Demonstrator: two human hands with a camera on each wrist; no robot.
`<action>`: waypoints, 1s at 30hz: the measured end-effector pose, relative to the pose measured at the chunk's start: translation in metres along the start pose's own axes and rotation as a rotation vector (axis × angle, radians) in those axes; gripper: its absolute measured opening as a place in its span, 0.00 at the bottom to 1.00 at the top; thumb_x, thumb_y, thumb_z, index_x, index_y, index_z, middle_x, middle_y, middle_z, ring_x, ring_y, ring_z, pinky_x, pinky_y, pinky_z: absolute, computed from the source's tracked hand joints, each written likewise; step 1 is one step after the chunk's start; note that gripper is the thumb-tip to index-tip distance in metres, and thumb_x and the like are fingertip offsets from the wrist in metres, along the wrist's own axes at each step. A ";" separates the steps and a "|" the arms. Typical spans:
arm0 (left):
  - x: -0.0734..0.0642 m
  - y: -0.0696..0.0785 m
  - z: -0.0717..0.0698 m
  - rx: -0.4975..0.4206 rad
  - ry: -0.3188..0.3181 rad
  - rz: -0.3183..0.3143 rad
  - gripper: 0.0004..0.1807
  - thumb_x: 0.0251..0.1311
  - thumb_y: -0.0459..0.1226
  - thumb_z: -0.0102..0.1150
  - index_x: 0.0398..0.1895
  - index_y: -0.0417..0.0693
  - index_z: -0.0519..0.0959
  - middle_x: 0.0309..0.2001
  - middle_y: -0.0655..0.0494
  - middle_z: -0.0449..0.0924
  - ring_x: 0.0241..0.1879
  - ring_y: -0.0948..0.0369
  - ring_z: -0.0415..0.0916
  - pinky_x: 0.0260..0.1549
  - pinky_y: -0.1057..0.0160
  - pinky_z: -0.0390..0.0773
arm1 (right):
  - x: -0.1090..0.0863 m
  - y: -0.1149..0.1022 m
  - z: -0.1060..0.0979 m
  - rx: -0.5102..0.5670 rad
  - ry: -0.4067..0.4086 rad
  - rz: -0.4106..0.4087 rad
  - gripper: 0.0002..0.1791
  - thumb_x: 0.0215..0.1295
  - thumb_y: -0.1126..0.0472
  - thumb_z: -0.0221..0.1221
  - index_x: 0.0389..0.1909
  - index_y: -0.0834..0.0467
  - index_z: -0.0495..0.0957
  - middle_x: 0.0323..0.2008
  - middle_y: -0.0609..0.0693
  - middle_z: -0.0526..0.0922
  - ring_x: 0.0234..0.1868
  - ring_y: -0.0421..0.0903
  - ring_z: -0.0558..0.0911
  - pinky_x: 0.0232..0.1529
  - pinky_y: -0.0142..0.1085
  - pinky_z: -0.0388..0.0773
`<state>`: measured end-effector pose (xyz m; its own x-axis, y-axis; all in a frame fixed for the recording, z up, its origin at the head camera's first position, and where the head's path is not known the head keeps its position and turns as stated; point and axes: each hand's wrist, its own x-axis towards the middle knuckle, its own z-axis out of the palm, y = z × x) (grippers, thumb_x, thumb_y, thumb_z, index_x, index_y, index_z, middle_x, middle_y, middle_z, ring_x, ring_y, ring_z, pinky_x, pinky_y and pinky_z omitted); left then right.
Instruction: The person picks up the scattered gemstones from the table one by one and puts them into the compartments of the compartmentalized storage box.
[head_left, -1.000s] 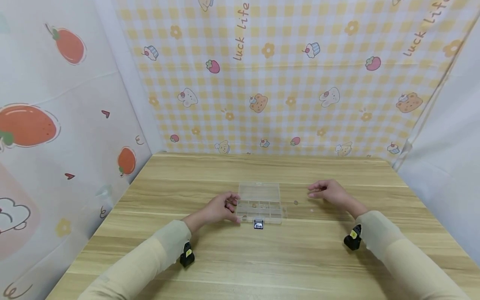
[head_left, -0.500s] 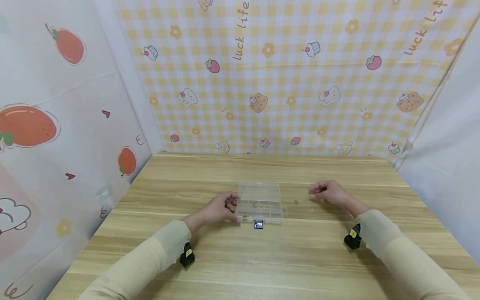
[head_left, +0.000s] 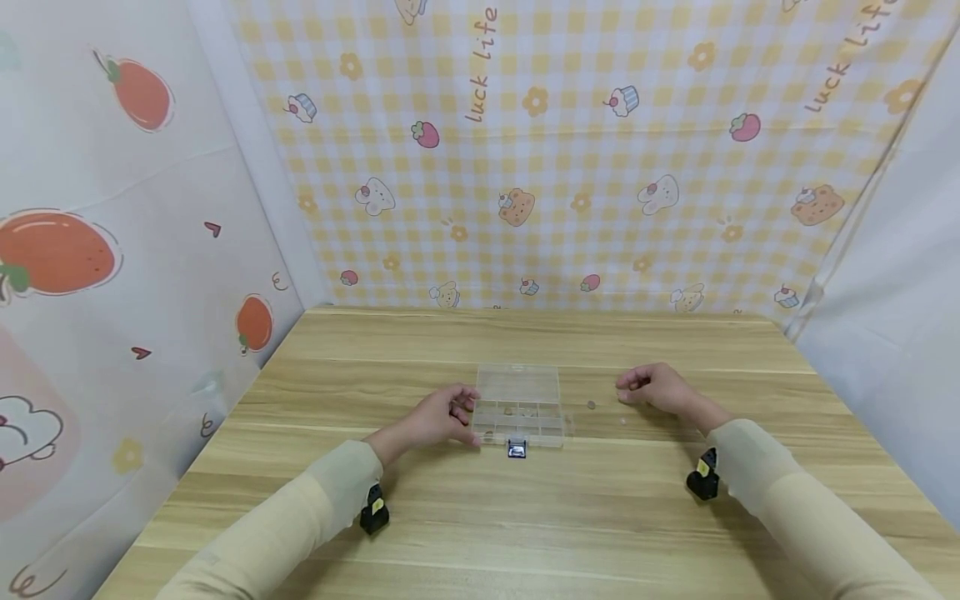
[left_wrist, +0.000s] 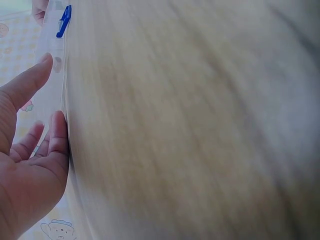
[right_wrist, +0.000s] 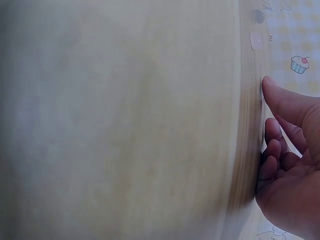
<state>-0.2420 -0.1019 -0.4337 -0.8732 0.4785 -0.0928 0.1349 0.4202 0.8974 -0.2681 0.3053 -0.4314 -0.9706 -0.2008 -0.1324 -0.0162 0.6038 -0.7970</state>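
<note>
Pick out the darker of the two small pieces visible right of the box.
The grey piece, nearer the clear compartment box; the other piece is pale pink.

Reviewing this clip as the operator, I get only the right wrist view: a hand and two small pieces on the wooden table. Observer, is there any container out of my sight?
Observer: Yes, the head view shows a clear box divided into compartments.
Operator: Closed or open?
Observer: Open; its lid is folded back on the far side.
Operator: And where is the left grip?
Observer: At the box's left end.
</note>
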 end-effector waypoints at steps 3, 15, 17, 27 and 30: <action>0.000 0.000 0.000 -0.003 -0.003 -0.005 0.36 0.41 0.28 0.77 0.58 0.39 0.72 0.47 0.48 0.72 0.42 0.54 0.71 0.41 0.61 0.74 | 0.000 -0.001 0.001 -0.020 0.003 -0.003 0.15 0.60 0.61 0.68 0.44 0.66 0.81 0.35 0.51 0.78 0.34 0.46 0.70 0.32 0.35 0.71; 0.000 0.000 -0.001 0.004 -0.006 -0.002 0.37 0.41 0.29 0.78 0.58 0.39 0.71 0.48 0.49 0.72 0.42 0.55 0.72 0.43 0.61 0.75 | 0.001 0.001 0.002 -0.054 0.020 -0.001 0.13 0.60 0.60 0.68 0.42 0.64 0.83 0.36 0.51 0.80 0.35 0.46 0.72 0.36 0.37 0.71; 0.000 0.000 -0.001 0.005 -0.007 -0.003 0.37 0.41 0.29 0.78 0.58 0.40 0.71 0.47 0.50 0.72 0.42 0.55 0.72 0.43 0.60 0.75 | 0.001 0.001 0.003 -0.055 0.022 -0.003 0.13 0.60 0.60 0.68 0.41 0.63 0.83 0.36 0.50 0.81 0.35 0.46 0.72 0.36 0.37 0.71; 0.001 -0.002 -0.001 -0.006 -0.007 0.003 0.38 0.40 0.28 0.78 0.58 0.38 0.71 0.48 0.48 0.72 0.42 0.55 0.71 0.42 0.61 0.75 | 0.001 0.001 0.003 -0.059 0.028 -0.006 0.11 0.59 0.61 0.68 0.40 0.64 0.83 0.34 0.50 0.81 0.35 0.45 0.73 0.36 0.36 0.71; 0.001 -0.002 0.000 -0.007 -0.007 0.001 0.37 0.40 0.28 0.78 0.58 0.39 0.71 0.47 0.49 0.72 0.42 0.55 0.71 0.42 0.61 0.75 | 0.001 0.001 0.003 -0.064 0.027 -0.008 0.11 0.59 0.61 0.68 0.39 0.64 0.83 0.35 0.50 0.81 0.35 0.45 0.73 0.36 0.36 0.71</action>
<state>-0.2435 -0.1028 -0.4357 -0.8697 0.4844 -0.0944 0.1327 0.4139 0.9006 -0.2685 0.3027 -0.4340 -0.9764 -0.1860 -0.1095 -0.0388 0.6504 -0.7586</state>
